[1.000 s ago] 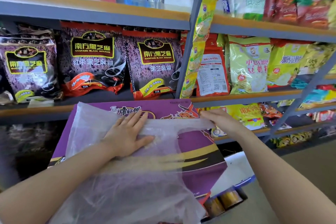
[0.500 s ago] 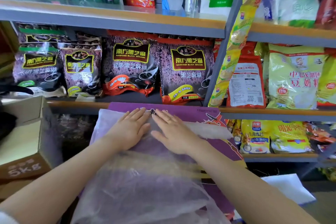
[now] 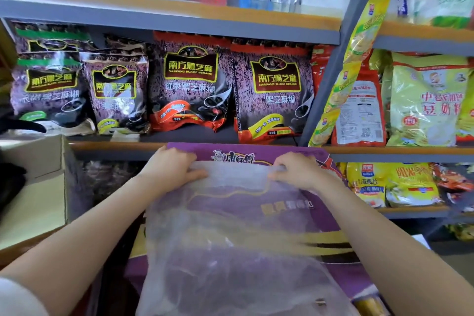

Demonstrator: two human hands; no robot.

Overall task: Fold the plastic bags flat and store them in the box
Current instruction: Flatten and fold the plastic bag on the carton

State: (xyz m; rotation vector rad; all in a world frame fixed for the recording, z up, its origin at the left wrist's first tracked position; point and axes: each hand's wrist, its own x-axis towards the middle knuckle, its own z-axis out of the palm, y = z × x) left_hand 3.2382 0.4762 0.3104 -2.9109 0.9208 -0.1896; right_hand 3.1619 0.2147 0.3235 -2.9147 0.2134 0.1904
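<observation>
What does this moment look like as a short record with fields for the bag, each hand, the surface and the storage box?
bag: clear plastic bag, spread over the purple carton, not yet folded
left hand: left hand gripping the bag's far edge
right hand: right hand pinching the same edge
surface: purple carton, below the shelf
storage box: open cardboard box at left, no bag visible inside

The plastic bag [image 3: 230, 251] is thin, cloudy, translucent film, softly wrinkled, with a dull sheen. Under it lies a purple carton [image 3: 331, 215] of smooth printed cardboard, slightly glossy. At 9 o'clock a plain box [image 3: 33, 202] shows matt, pale brown cardboard. At 12 o'clock the sesame packets [image 3: 191, 90] are shiny plastic foil that catches glare. The shelf [image 3: 164, 19] has a grey painted metal edge and a wood-look board on top.
</observation>
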